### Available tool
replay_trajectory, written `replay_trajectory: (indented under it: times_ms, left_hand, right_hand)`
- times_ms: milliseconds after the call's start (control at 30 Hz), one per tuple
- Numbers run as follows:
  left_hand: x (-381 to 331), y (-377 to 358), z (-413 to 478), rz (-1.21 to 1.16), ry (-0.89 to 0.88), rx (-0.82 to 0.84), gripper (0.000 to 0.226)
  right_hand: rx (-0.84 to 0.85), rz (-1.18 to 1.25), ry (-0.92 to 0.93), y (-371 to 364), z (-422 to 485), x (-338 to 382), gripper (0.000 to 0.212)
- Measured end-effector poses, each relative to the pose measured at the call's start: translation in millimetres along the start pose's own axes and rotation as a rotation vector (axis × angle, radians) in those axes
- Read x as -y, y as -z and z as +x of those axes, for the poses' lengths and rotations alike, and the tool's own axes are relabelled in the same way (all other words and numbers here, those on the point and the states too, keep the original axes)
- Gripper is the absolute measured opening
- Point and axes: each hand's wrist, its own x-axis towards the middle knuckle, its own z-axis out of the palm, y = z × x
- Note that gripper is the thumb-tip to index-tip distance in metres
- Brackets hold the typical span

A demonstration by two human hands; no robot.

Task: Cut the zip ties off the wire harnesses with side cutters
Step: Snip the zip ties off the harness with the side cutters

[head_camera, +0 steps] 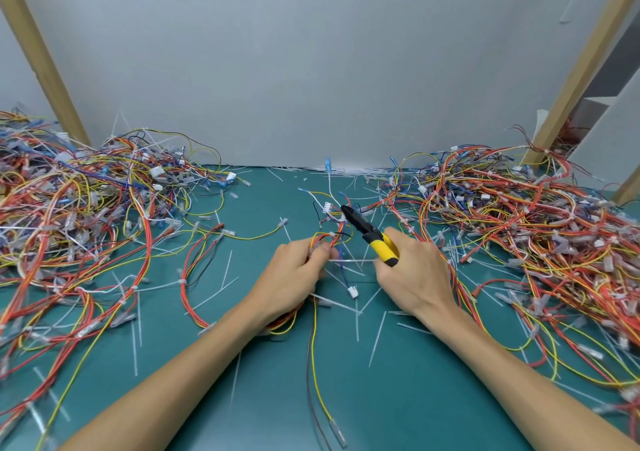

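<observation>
So both hands are over the green desk (270,398). The left hand (294,270) pinches a small wire harness (332,237) of red, yellow and black wires. The right hand (412,270) grips the side cutters (370,236), yellow handles in the palm, black nose pointing up and left over the harness. A white zip tie (353,260) runs flat between the two hands. There's a big tangle of harnesses on the left (69,201) and another on the right (519,208), with cut ties (377,338) scattered all over the desk. Behind it all is a grey wall (311,69).
</observation>
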Motion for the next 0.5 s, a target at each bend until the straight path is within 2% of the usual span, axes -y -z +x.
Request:
replay_trajectory:
  times_ms: [67,167,300,367,500]
  left_hand:
    - [-0.9,2.8,0.4,-0.149,0.043,0.043,0.032]
    - [0.1,11.4,3.9,-0.317,0.093,0.128,0.057]
    - [1.3,25.5,9.4,-0.789,0.239,0.189,0.049]
    - [2.9,28.0,10.6,-0.859,0.246,0.181,0.04]
    - [5.1,27.7,8.7,-0.819,0.195,0.176,0.038]
  right_hand:
    - [-0.016,0.064,-0.056,0.0,0.3,-1.8,0.029]
    - [-0.045,0.148,-0.145,1.0,2.9,-3.4,0.031]
    - [-0.076,0.257,-0.217,3.1,6.8,-3.8,0.022]
    - [-0.076,0.293,-0.229,4.3,7.1,-3.7,0.018]
    - [-0.086,0.287,-0.209,4.8,5.0,-4.0,0.016]
